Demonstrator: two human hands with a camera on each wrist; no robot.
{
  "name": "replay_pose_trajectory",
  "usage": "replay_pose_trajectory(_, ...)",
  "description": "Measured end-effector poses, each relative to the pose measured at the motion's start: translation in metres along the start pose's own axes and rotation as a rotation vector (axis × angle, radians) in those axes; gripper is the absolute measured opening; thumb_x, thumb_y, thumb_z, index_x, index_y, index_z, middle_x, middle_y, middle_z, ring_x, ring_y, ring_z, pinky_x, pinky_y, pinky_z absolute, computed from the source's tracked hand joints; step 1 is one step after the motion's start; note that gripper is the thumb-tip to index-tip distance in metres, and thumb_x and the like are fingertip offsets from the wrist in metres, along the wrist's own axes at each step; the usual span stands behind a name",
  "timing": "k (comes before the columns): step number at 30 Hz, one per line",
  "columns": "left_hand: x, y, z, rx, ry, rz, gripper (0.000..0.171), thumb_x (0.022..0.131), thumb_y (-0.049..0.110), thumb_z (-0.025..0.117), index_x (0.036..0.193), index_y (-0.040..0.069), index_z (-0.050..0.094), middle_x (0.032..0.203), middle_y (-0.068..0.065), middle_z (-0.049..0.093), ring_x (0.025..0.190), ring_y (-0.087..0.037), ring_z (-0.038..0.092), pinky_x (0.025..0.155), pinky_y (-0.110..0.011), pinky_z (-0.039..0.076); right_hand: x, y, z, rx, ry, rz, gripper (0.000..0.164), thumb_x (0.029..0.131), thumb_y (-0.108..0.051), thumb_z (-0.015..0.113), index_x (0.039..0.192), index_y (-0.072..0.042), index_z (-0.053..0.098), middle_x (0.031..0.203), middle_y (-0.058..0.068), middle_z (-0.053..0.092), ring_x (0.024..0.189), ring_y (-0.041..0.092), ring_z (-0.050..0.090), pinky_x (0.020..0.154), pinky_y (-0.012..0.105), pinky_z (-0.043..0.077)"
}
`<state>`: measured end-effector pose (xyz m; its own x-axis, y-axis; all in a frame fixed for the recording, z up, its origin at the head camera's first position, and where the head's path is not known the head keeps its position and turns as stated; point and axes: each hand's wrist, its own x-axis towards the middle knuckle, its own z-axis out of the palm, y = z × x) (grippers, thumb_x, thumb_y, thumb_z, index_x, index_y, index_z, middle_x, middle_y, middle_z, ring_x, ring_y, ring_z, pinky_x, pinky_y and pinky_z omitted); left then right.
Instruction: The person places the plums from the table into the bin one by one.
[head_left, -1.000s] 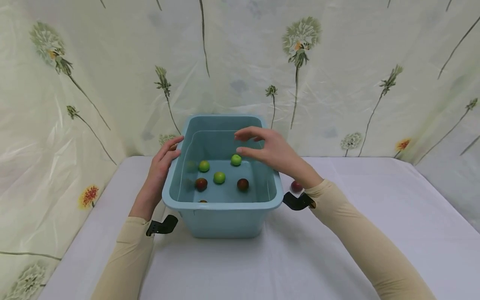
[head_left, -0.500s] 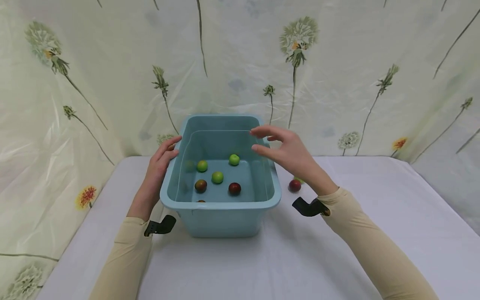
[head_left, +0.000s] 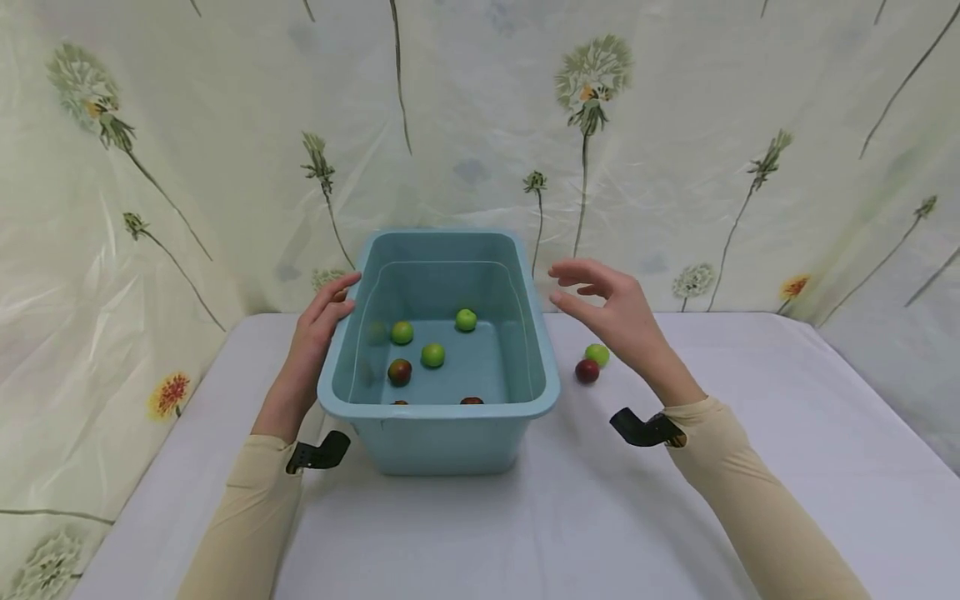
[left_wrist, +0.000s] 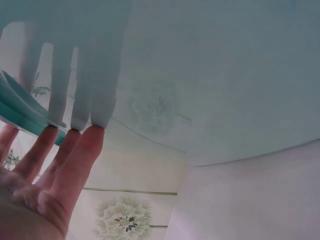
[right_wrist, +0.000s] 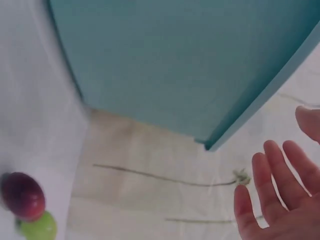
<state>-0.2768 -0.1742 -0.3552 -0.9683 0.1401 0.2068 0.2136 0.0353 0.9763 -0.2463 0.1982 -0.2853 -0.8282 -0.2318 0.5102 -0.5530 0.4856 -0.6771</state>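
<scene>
A light blue plastic bin (head_left: 438, 442) stands on the table in the head view. In it lie small round fruits: green ones (head_left: 432, 355), a dark red one (head_left: 400, 372), and two more reddish ones partly hidden behind the near rim. My left hand (head_left: 306, 354) touches the bin's left side near the rim with extended fingers, its fingertips (left_wrist: 95, 134) against the outer wall in the left wrist view. Right of the bin, my right hand (head_left: 617, 317) hovers with relaxed fingers and nothing in it. Below it on the table are a dark red fruit (head_left: 587, 371) and a green fruit (head_left: 597, 355), side by side.
A white cloth (head_left: 675, 500) covers the table. Behind it and at the sides hangs a pale sheet (head_left: 465, 125) with a dandelion print. Dark wrist mounts (head_left: 318, 454) sit on both sleeves.
My right hand has moved right, from over the bin to outside it. A dark red fruit inside has rolled toward the near wall. The left hand stays at the bin's side.
</scene>
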Motion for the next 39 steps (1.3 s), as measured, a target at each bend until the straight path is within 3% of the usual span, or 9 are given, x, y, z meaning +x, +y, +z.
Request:
replay_pose_trajectory(5, 0.0, 0.0, 0.0, -0.004, -0.002, 0.005, 0.047, 0.103, 0.039, 0.043, 0.148, 0.027, 0.042, 0.148, -0.005, 0.038, 0.126, -0.029, 0.045, 0.094, -0.038, 0.044, -0.006, 0.018, -0.006, -0.003, 0.051, 0.032, 0.034, 0.095, -0.008, 0.065, 0.127, 0.003, 0.062, 0.121, 0.017, 0.064, 0.11, 0.031, 0.058, 0.092, 0.033, 0.043)
replay_pose_trajectory(10, -0.001, 0.0, 0.0, 0.005, 0.007, 0.003, 0.047, 0.102, 0.04, 0.043, 0.148, 0.028, 0.043, 0.147, -0.006, 0.039, 0.125, -0.029, 0.045, 0.095, -0.04, 0.044, -0.01, 0.045, -0.009, -0.021, 0.093, 0.1, 0.034, 0.095, -0.011, 0.065, 0.127, 0.0, 0.062, 0.122, 0.015, 0.064, 0.11, 0.028, 0.058, 0.092, 0.035, 0.043)
replay_pose_trajectory(19, -0.001, -0.001, 0.0, 0.006, 0.007, 0.008, 0.047, 0.102, 0.04, 0.043, 0.148, 0.027, 0.043, 0.148, -0.006, 0.038, 0.126, -0.03, 0.044, 0.095, -0.04, 0.043, -0.026, 0.099, -0.011, -0.086, 0.13, 0.235, 0.038, 0.096, -0.032, 0.065, 0.127, -0.012, 0.064, 0.122, 0.002, 0.064, 0.11, 0.015, 0.058, 0.092, 0.033, 0.043)
replay_pose_trajectory(29, -0.001, -0.001, 0.0, 0.013, 0.003, 0.005, 0.048, 0.102, 0.041, 0.043, 0.148, 0.027, 0.042, 0.149, -0.005, 0.037, 0.127, -0.029, 0.044, 0.097, -0.043, 0.042, -0.035, 0.126, -0.007, -0.144, 0.033, 0.312, 0.043, 0.097, -0.03, 0.064, 0.13, -0.004, 0.06, 0.128, 0.014, 0.061, 0.115, 0.03, 0.055, 0.094, 0.048, 0.044)
replay_pose_trajectory(39, 0.0, -0.001, 0.001, 0.007, 0.0, -0.001, 0.048, 0.102, 0.041, 0.043, 0.148, 0.028, 0.042, 0.15, -0.003, 0.036, 0.128, -0.029, 0.044, 0.099, -0.048, 0.04, -0.037, 0.144, -0.011, -0.205, -0.096, 0.424, 0.042, 0.096, -0.024, 0.065, 0.131, -0.001, 0.059, 0.129, 0.022, 0.059, 0.121, 0.037, 0.051, 0.097, 0.054, 0.039)
